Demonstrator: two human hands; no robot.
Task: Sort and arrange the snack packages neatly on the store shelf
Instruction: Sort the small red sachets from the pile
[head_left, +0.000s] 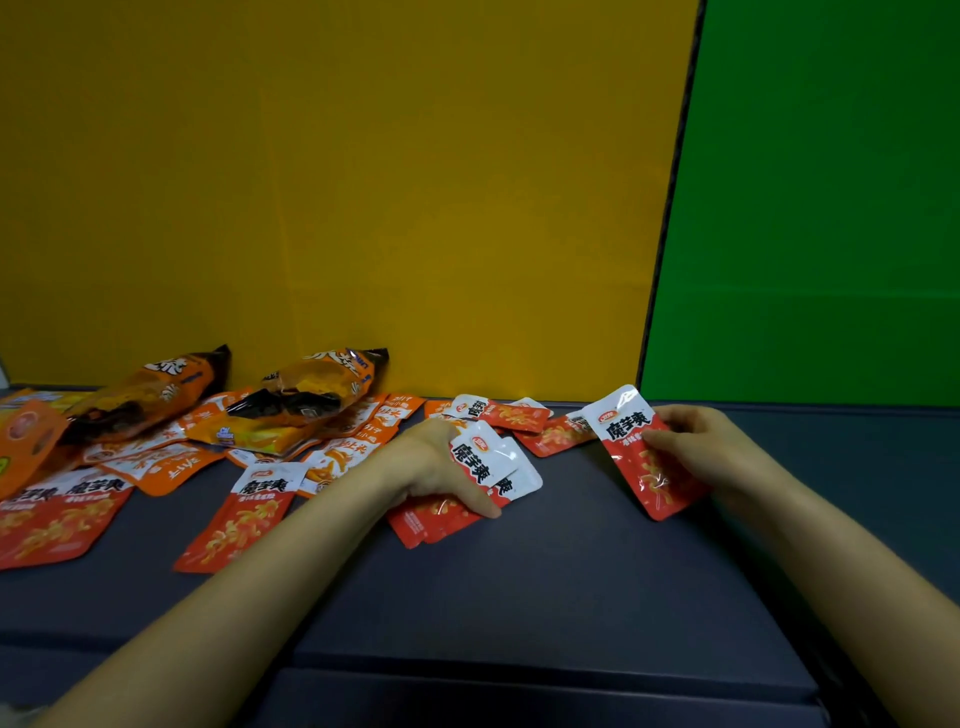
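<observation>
My left hand (434, 462) grips a small stack of red-and-white snack packets (480, 470) just above the dark shelf surface (545, 582). To its right, my right hand (693, 444) holds one more red-and-white packet (641, 449) upright and tilted, thumb across its front. More packets of the same kind (524, 415) lie against the back wall between my hands. Another red packet (244, 514) lies flat to the left of my left forearm.
A loose pile sits at the left: two large orange-and-black bags (306, 395) (150, 389), several small orange packets (171, 462), and bigger red packets (57, 512). A yellow panel (337, 182) and a green panel (810, 197) form the back wall.
</observation>
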